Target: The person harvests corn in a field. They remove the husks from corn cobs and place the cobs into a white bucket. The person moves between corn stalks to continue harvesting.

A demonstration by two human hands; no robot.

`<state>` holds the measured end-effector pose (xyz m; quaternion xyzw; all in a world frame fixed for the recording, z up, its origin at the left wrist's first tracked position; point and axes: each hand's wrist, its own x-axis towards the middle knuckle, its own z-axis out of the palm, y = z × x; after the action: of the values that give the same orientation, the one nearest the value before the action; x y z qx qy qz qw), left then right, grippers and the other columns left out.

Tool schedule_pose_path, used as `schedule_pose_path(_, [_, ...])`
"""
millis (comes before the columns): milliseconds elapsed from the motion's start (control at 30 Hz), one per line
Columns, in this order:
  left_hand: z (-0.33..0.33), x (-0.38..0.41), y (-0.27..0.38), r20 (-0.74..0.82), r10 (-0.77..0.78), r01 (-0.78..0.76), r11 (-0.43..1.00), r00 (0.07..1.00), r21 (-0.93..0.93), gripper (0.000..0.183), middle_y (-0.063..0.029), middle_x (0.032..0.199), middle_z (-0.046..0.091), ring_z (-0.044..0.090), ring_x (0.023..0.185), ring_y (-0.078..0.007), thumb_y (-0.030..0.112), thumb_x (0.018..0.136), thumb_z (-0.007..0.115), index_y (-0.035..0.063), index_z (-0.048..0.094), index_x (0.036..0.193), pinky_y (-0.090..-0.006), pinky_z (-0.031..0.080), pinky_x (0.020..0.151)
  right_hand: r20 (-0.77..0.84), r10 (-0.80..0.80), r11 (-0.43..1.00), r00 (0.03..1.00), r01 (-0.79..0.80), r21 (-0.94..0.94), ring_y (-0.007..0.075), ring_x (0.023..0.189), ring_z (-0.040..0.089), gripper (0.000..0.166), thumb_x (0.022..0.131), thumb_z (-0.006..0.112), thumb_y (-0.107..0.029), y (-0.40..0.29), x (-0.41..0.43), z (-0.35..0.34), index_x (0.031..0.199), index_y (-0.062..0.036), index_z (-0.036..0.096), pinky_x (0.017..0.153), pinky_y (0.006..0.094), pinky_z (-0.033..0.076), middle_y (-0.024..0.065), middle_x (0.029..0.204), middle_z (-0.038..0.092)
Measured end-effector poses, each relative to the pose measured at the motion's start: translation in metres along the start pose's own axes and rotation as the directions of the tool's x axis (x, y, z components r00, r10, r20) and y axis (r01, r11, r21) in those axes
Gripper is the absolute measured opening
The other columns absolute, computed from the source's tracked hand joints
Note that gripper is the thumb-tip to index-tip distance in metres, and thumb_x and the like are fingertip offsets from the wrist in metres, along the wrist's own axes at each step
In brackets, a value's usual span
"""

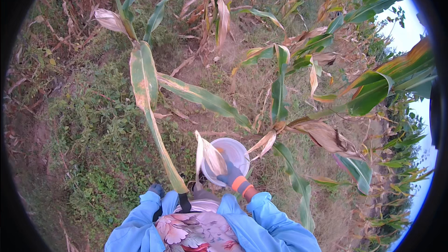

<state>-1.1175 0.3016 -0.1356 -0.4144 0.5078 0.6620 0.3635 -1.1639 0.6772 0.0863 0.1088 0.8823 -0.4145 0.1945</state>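
Note:
My right hand [229,174], in a grey glove with an orange cuff, is at the near side of a white plastic bucket [241,151]. Its fingers close on the base of a corn ear in dry husk [213,158], which lies over the bucket's opening. Part of something orange shows inside the bucket behind the husk. My left hand [157,189], also gloved, is low by my left knee, partly hidden by the blue sleeve; whether it holds anything is not visible. A long corn leaf [164,150] hangs down just right of it.
A cornstalk with a husked ear [111,21] stands at upper left. Another stalk [327,112] leans in from the right, bearing a dry-husked ear [327,136]. Green weeds [101,140] cover the ground at left, dry grass [332,213] at right. More corn plants stand beyond.

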Motion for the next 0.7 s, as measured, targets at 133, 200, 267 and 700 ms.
schedule_pose_path(133, [-0.011, 0.001, -0.012, -0.130, 0.084, -0.075, 0.994, 0.988, 0.073, 0.014, -0.0067, 0.061, 0.051, 0.048, 0.045, -0.0189, 0.023, 0.083, 0.049, 0.0088, 0.048, 0.081, -0.0329, 0.043, 0.042, 0.313, 0.103, 0.686, 0.944, -0.295, 0.665, 0.0226, 0.070, 0.056, 0.046, 0.063, 0.071, -0.026, 0.025, 0.022, 0.044, 0.095, 0.0015, 0.053, 0.062, 0.0344, 0.044, 0.0103, 0.075, 0.057])
schedule_pose_path(200, [-0.017, 0.000, -0.015, -0.138, 0.098, -0.087, 0.993, 0.986, 0.079, 0.015, -0.0073, 0.062, 0.051, 0.048, 0.047, -0.0191, 0.022, 0.083, 0.047, 0.0074, 0.047, 0.082, -0.0332, 0.043, 0.042, 0.358, 0.175, 0.623, 0.917, -0.384, 0.681, 0.0216, 0.063, 0.055, 0.042, 0.063, 0.071, -0.024, 0.011, 0.043, 0.020, 0.093, 0.0011, 0.054, 0.054, 0.0335, 0.043, 0.0091, 0.072, 0.056])
schedule_pose_path(267, [-0.025, -0.005, -0.021, -0.167, 0.094, -0.085, 0.994, 0.982, 0.062, 0.014, -0.0080, 0.062, 0.051, 0.049, 0.048, -0.0197, 0.021, 0.083, 0.046, 0.0073, 0.048, 0.082, -0.0333, 0.043, 0.042, 0.337, 0.205, 0.540, 0.919, -0.393, 0.744, 0.0189, 0.051, 0.051, 0.036, 0.064, 0.071, -0.020, -0.025, 0.081, -0.022, 0.089, 0.0007, 0.055, 0.043, 0.0300, 0.040, 0.0079, 0.069, 0.056])
schedule_pose_path(700, [-0.044, 0.006, -0.032, -0.136, 0.060, -0.053, 0.997, 0.989, 0.059, 0.013, -0.0068, 0.053, 0.043, 0.042, 0.039, -0.0195, 0.018, 0.084, 0.040, 0.0071, 0.042, 0.077, -0.0336, 0.035, 0.035, -0.201, -0.269, 0.655, 0.942, 0.332, 0.679, 0.0135, 0.073, 0.053, 0.033, 0.077, 0.056, -0.016, -0.135, 0.165, -0.105, 0.107, -0.0033, 0.049, 0.061, 0.0252, 0.045, 0.0060, 0.088, 0.055])
